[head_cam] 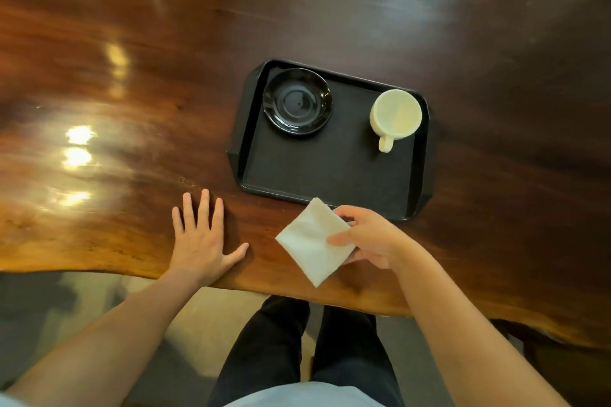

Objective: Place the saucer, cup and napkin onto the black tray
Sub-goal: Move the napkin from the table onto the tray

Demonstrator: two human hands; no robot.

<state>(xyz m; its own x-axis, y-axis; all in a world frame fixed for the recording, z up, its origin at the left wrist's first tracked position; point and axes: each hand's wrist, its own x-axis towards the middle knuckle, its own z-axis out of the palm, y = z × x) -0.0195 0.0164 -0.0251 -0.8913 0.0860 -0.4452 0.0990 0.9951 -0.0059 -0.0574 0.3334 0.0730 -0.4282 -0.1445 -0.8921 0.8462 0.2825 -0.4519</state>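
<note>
while left hand [198, 241] rests, right hand [367, 238] pinches napkin [307, 241].

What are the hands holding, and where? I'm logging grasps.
The right hand pinches the napkin at its right corner. The left hand holds nothing.

Left hand [202, 241] flat, spread; right hand [367, 238] pinching.

The black tray's [330, 172] near half lies bare and open to approach from its near rim, while the black saucer [297, 102] fills its far-left corner and the cream cup [395, 114] its far-right corner.
</note>
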